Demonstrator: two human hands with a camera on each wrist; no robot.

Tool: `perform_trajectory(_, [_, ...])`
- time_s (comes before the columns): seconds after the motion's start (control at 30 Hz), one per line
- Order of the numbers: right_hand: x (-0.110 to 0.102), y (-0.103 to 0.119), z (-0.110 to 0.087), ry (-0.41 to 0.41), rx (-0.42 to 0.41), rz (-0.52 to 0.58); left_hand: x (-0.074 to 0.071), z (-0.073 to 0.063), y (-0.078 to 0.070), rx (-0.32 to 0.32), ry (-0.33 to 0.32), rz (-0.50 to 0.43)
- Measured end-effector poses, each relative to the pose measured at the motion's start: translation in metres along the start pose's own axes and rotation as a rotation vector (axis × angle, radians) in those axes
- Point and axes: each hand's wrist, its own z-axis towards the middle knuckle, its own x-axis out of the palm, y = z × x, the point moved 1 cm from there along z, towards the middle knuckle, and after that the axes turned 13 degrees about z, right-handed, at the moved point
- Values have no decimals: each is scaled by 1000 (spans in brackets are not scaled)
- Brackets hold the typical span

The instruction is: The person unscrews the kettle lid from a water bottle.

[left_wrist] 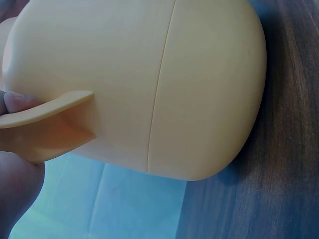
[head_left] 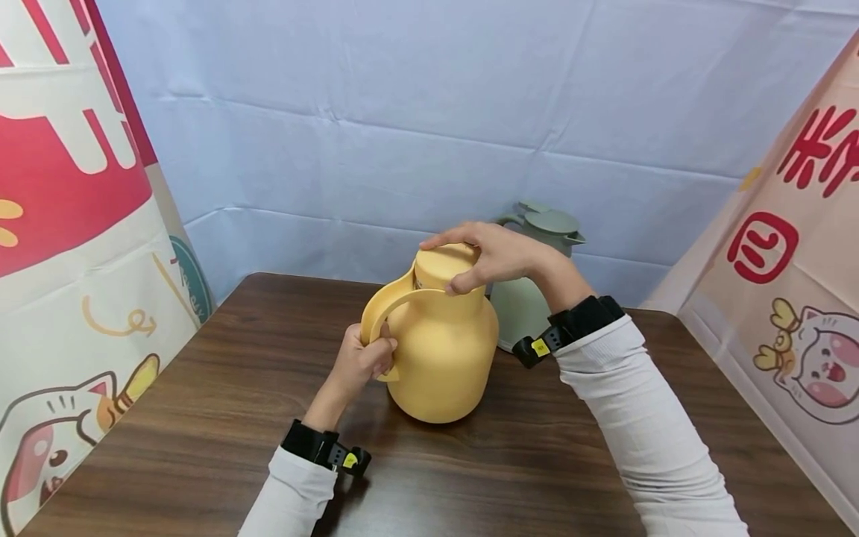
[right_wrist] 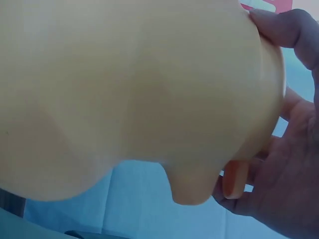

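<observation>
A yellow thermos jug [head_left: 439, 362] stands upright at the middle of the table. My left hand [head_left: 361, 356] grips the lower part of its looped handle [head_left: 372, 309], thumb toward me. In the left wrist view the handle's lower end [left_wrist: 75, 99] meets the jug's smooth body [left_wrist: 199, 84]. Over the top, my right hand [head_left: 499, 253] holds the round lid [head_left: 439, 265], thumb on the near side and fingers across the far side. The right wrist view shows the short spout [right_wrist: 192, 184] and the fingers [right_wrist: 284, 27] against the lid's edge.
Behind and to the right stands a green jug [head_left: 520, 313], partly hidden by my right hand and the yellow jug. The dark wooden table [head_left: 201, 418] ends at a pale blue cloth backdrop [head_left: 376, 142]. Printed cloths [head_left: 792, 350] hang at both sides.
</observation>
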Motion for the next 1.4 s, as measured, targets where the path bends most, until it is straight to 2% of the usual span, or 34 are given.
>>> perform_trajectory(0.23, [0, 1, -2, -57, 33, -4, -1, 2, -2, -2, 2, 3])
perform_trajectory(0.4, [-1, 0, -1, -56, 13, 1, -1, 2, -2, 7, 6, -6])
perform_trajectory(0.63, [-6, 2, -3, -74, -32, 77, 1, 2, -2, 19, 8, -3])
perform_trajectory(1.0, [-9, 6, -3, -79, -15, 50, 0, 0, -2, 6, 3, -8])
perform_trajectory(1.23, [-15, 13, -11, -131, -46, 36, 1, 0, -2, 0, 7, -18])
perform_trajectory(1.4, [-17, 19, -16, -123, -57, 23, 0, 0, -2, -8, -6, -20])
